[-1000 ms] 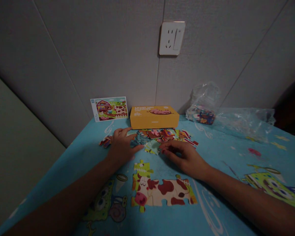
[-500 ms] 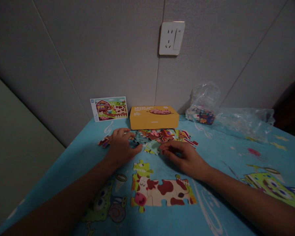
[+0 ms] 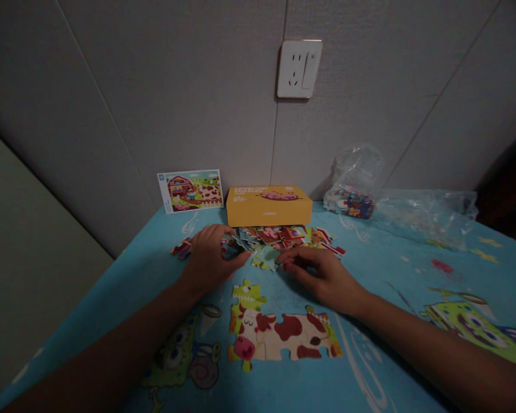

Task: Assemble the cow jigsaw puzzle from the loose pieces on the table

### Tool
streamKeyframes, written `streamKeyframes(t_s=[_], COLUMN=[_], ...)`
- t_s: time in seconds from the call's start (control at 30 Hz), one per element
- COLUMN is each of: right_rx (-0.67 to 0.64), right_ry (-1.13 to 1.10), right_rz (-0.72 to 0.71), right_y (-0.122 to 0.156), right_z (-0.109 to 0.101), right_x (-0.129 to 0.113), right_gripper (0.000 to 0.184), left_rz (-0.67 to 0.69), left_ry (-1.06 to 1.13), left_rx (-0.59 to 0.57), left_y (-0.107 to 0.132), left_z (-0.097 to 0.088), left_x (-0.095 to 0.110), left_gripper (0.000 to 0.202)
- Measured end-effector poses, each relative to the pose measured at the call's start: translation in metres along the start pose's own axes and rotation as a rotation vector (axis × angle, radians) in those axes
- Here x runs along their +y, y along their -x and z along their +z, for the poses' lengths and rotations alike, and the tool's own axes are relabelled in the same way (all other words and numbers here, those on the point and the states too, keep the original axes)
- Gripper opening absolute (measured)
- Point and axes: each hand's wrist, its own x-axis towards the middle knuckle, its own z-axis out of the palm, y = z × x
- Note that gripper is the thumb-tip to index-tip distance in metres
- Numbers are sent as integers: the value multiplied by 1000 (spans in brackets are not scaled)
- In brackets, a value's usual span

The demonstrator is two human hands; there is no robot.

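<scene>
A partly joined jigsaw puzzle (image 3: 284, 335) of a brown-and-white cow lies flat on the tablecloth close to me. Beyond it spreads a pile of loose puzzle pieces (image 3: 284, 234). My left hand (image 3: 210, 255) is at the pile's left side, thumb and fingers curled around a puzzle piece (image 3: 241, 243) that its fingers partly cover. At the front of the pile, my right hand (image 3: 320, 275) has its fingertips pinched at the edge of a pale green puzzle piece (image 3: 268, 256). The fingers hide part of the contact.
Behind the pile stands a yellow puzzle box (image 3: 269, 215) against the wall. A farm picture card (image 3: 193, 190) leans to its left. To the right are a clear bag of pieces (image 3: 352, 198) and a crumpled plastic bag (image 3: 430, 215). A wall socket (image 3: 300, 69) is above.
My left hand's fingers have shifted slightly and curled around a piece, which now shows tilted between thumb and fingers. My right hand has stayed nearly in place.
</scene>
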Motion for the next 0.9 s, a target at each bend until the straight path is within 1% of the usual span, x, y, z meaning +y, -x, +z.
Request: streamKeyframes(t_s=[0.13, 0.2, 0.3, 0.37, 0.47, 0.57, 0.7, 0.83, 0.9], right_rx=[-10, -9, 3, 10, 2, -37, -74, -60, -44], right_ry=[-23, -47, -48, -26, 3, -11, -61, -64, -42], right_rz=[11, 17, 27, 28, 19, 5, -1, -2, -13], right_y=[1, 2, 2, 1, 1, 2, 3, 2, 2], right_z=[0, 0, 0, 0, -1, -2, -1, 0, 0], right_x=[3, 6, 6, 5, 2, 0, 1, 2, 2], right_gripper=[23, 24, 24, 24, 25, 27, 28, 28, 29], left_rz=[-27, -51, -83, -82, -49, 14, 81, 54, 46], left_ry=[43, 56, 77, 128, 261, 388, 484, 515, 515], left_rx=[-42, -25, 31, 38, -6, -81, -182, -180, -186], left_y=[-2, -3, -1, 1, 5, 9, 14, 16, 16], left_z=[-2, -5, -9, -11, -10, -9, -9, -9, -9], left_x=[-4, -5, -2, 1, 8, 13, 18, 20, 19], left_gripper=[16, 17, 19, 21, 22, 20, 18, 15, 19])
